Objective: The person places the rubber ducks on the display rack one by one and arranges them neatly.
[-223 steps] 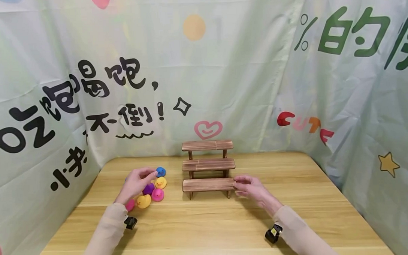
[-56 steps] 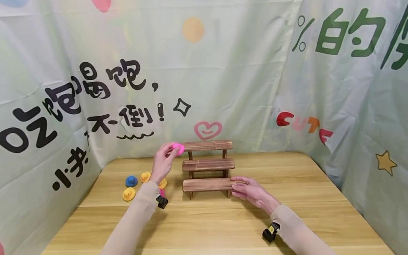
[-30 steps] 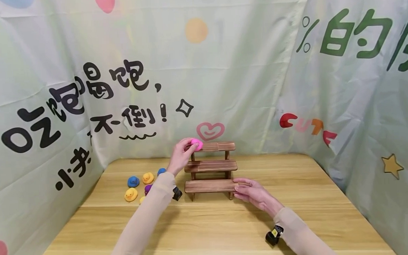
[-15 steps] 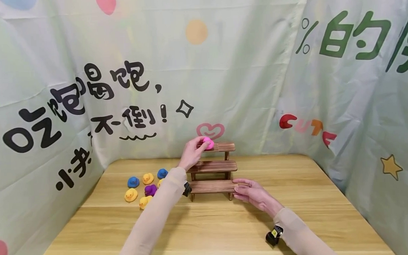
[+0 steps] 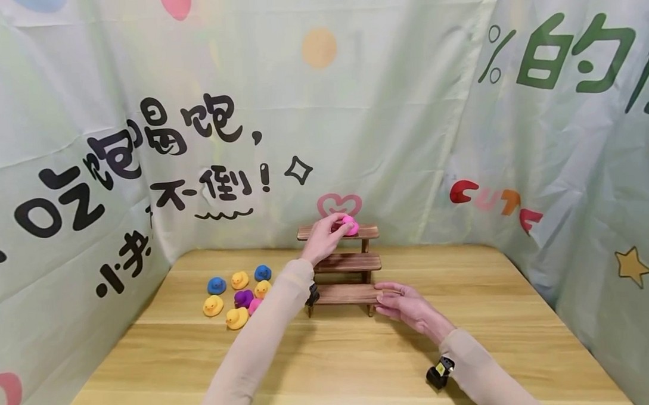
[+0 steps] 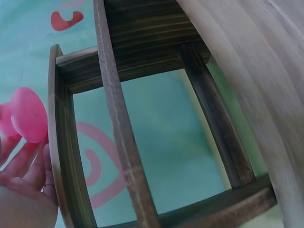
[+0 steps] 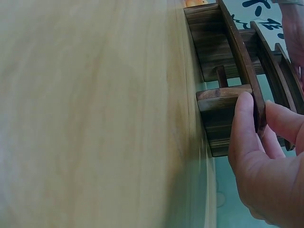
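Note:
My left hand [image 5: 321, 238] pinches a bright pink rubber duck [image 5: 350, 225] at the top tier of a three-tier wooden display stand [image 5: 349, 294], right of that tier's middle. In the left wrist view the same duck [image 6: 29, 114] sits between thumb and fingers, right beside the top board's edge. My right hand [image 5: 414, 309] holds the right end of the lowest tier; the right wrist view has the thumb on one face of the board [image 7: 244, 66] and fingers on the other. My left forearm hides part of the stand's left side.
Left of the stand, several rubber ducks rest on the wooden table [image 5: 362, 368]: blue [image 5: 216, 285], yellow [image 5: 212, 305], purple [image 5: 244, 298] and another pink one [image 5: 255, 306], partly behind my left sleeve. A printed curtain [image 5: 397, 134] hangs around the back and sides.
My left hand has left the duck group, lifted the pink duck to the stand's top tier and slid rightward along it. My right hand has kept its place at the lowest tier.

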{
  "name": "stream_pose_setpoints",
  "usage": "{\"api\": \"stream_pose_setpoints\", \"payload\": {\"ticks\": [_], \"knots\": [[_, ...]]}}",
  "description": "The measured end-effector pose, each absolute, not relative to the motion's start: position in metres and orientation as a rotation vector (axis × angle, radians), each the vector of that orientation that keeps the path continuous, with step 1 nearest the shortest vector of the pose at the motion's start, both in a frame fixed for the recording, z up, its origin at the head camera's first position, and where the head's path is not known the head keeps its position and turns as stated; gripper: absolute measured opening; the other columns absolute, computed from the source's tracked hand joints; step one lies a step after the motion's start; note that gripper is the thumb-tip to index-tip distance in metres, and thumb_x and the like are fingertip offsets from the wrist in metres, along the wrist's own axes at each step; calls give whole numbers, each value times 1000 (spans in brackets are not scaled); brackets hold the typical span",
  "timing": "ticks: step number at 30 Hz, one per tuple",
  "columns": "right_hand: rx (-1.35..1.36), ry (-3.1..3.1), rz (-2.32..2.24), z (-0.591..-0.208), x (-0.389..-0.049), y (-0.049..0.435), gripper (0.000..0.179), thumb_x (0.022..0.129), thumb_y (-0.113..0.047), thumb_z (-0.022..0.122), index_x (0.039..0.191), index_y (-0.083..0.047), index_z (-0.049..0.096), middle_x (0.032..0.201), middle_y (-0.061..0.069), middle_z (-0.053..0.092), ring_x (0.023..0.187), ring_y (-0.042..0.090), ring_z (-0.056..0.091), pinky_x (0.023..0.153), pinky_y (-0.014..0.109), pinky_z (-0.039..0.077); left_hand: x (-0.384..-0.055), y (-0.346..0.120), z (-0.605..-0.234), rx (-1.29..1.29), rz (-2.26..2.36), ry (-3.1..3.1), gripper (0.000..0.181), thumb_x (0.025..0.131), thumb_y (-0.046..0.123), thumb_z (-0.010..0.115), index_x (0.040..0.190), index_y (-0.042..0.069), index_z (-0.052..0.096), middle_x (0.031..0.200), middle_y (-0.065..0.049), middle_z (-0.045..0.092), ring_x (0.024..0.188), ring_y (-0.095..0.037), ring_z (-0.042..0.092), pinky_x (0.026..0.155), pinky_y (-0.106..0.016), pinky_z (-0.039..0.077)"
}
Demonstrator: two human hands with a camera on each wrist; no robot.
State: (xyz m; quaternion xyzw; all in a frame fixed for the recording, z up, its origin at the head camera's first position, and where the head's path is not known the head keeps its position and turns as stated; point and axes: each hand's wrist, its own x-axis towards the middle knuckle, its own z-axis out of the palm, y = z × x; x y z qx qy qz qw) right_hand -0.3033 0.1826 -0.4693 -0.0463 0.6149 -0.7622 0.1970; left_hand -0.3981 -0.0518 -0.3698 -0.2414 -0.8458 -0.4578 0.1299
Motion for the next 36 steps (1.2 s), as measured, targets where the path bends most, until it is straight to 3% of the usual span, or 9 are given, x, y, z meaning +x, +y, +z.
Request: {"api": "stream_pose_setpoints", "payload": {"ticks": [7, 21, 36], "knots": [[-143, 1705, -2143, -470, -305, 184, 47, 94, 4, 58, 138, 8, 43, 98, 6, 55, 85, 13, 66, 88, 27, 56, -403, -38, -365, -783, -1290, -2496, 32, 100, 40, 55, 120, 18, 65, 111, 2, 69, 93, -14, 60, 87, -32, 49], [-156, 1710, -2137, -468, -304, 183, 40, 95, 7, 53, 135, 6, 47, 96, 5, 56, 84, 12, 66, 87, 27, 56, -405, -24, -362, -675, -1213, -2579, 31, 99, 40, 57, 122, 20, 63, 110, 0, 69, 100, -16, 62, 94, -35, 50], [-156, 1715, -2143, -470, -304, 183, 33, 96, 6, 53, 129, 0, 54, 95, 4, 57, 84, 11, 65, 87, 28, 56, -404, -29, -361, -687, -1156, -2640, 34, 96, 42, 61, 122, 20, 64, 108, 1, 68, 96, -14, 61, 90, -32, 50]]}}
